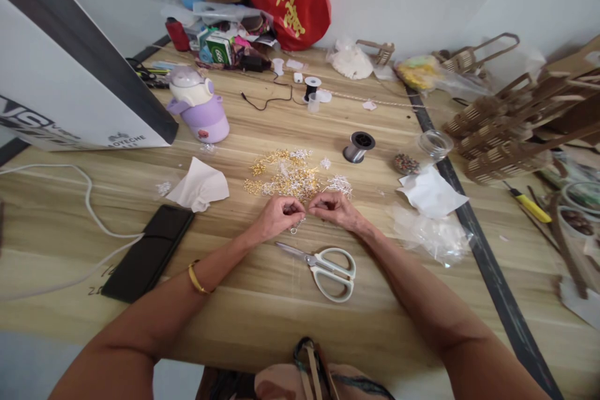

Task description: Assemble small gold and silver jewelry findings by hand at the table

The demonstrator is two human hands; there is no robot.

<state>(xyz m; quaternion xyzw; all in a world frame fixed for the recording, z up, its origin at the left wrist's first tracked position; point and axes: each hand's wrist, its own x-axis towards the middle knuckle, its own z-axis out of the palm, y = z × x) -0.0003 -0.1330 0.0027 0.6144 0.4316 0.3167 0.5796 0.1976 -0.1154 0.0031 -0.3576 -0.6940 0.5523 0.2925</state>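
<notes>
My left hand (280, 215) is closed in a pinch, and a small silver piece with a ring (294, 229) hangs below its fingertips. Close beside it, almost touching, my right hand (336, 209) also pinches; whatever lies between those fingertips is too small to name. Just beyond both hands spreads a pile of gold and silver beads and findings (293, 180). A cluster of thin silver pins (339, 185) lies behind my right hand. Scissors with pale handles (335, 272) rest on the wood nearer to me, blades pointing left.
A spool of grey wire (359, 146) stands behind the pile. Left are a crumpled tissue (200, 185), a black phone (149, 251) and a purple bottle (202, 114). At right are a glass jar (435, 146), clear plastic bags (434, 234) and stacked woven baskets (509, 131).
</notes>
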